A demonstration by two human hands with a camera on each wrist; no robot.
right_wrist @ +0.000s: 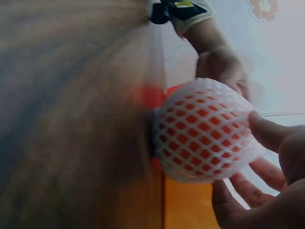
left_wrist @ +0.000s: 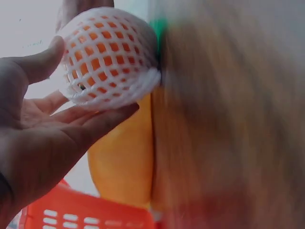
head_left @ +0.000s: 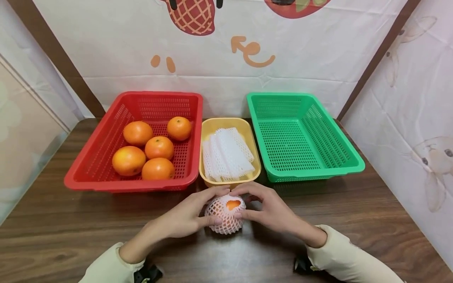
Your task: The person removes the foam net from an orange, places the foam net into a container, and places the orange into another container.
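Note:
An orange in a white foam net (head_left: 225, 220) sits on the table at the near middle, with bare orange peel showing through the opening at its top. My left hand (head_left: 187, 214) grips it from the left, thumb on the near side and fingers at the far side. From the right, my right hand (head_left: 270, 208) holds it with thumb and fingertips around the upper part of the net. Both wrist views show the diamond mesh stretched round the fruit; the left wrist view has the left thumb (left_wrist: 50, 55) against its side.
Behind on the left, a red basket (head_left: 132, 184) holds several unwrapped oranges (head_left: 159, 147). A yellow tub (head_left: 256, 157) with flat white foam nets (head_left: 228, 153) stands in the middle, just beyond the hands. On the right is a green basket (head_left: 315, 173). A printed cloth hangs behind.

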